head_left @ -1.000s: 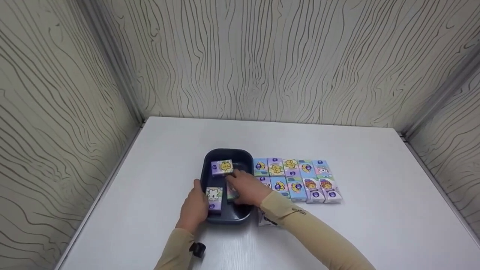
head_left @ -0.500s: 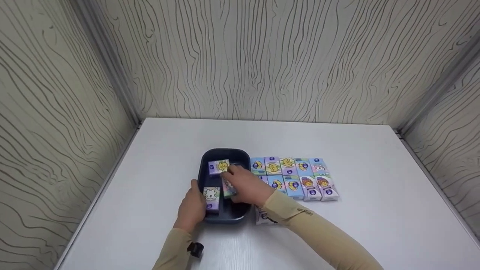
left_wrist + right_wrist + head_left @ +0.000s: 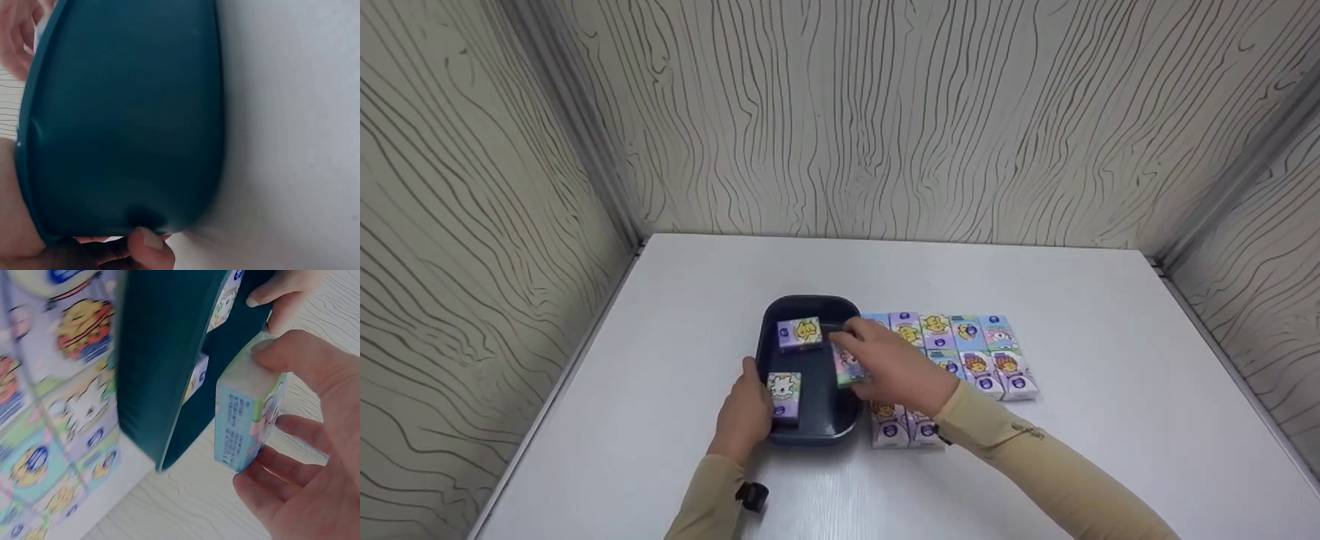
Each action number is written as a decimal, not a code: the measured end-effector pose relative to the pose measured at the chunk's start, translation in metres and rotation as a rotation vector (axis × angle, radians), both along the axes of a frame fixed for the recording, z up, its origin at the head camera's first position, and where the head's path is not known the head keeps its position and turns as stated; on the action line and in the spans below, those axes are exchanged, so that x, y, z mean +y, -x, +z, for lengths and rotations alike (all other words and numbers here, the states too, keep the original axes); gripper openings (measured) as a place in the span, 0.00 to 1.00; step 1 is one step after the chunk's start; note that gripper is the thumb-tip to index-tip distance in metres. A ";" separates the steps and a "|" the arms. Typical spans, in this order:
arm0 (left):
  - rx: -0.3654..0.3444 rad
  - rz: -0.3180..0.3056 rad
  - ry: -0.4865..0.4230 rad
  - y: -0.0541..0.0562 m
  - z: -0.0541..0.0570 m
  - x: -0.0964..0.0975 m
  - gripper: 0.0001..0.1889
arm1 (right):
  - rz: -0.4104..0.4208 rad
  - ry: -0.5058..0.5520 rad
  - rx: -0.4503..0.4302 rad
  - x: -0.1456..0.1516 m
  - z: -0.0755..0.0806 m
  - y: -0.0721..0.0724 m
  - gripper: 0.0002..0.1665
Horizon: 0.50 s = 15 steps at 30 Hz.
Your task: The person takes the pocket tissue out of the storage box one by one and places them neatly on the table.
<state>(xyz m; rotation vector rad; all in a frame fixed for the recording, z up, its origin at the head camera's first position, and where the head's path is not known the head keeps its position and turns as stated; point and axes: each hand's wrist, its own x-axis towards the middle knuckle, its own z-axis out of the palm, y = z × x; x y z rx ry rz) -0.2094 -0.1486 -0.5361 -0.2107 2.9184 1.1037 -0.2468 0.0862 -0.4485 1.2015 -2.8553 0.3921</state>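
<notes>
My left hand [image 3: 744, 411] grips the left wall of a dark blue-green tray [image 3: 819, 439]. In the left wrist view, its thumb [image 3: 151, 247] shows at the tray's outer side. My right hand [image 3: 896, 364] pinches a small pastel pocket tissue pack [image 3: 846, 366] above the tray's right rim. The right wrist view shows that pack [image 3: 239, 419] between thumb and fingers, raised beside the tray [image 3: 154, 365]. Inside the tray lie a yellow-figure pack [image 3: 799, 333] near the far end and a white-figure pack [image 3: 784, 391] near my left hand.
Several similar tissue packs [image 3: 984, 334] lie in close rows on the white table [image 3: 1110, 450], right of the tray. Two more [image 3: 890, 427] form a nearer row, partly under my right wrist. Patterned wall panels [image 3: 840, 120] enclose the table at back and sides.
My right hand has lifted the tissue pack from the tray's middle and carried it right, to the right rim. The left hand stays on the tray.
</notes>
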 end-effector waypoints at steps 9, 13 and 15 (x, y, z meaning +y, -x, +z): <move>-0.026 -0.013 0.027 0.001 -0.002 0.000 0.28 | -0.063 -0.047 0.029 0.068 -0.001 -0.020 0.46; -0.023 -0.017 0.026 0.001 -0.001 -0.001 0.27 | -0.129 -0.074 0.018 0.097 -0.008 -0.029 0.47; -0.019 -0.015 0.027 0.001 0.000 -0.001 0.27 | -0.158 -0.087 0.002 0.111 -0.014 -0.034 0.46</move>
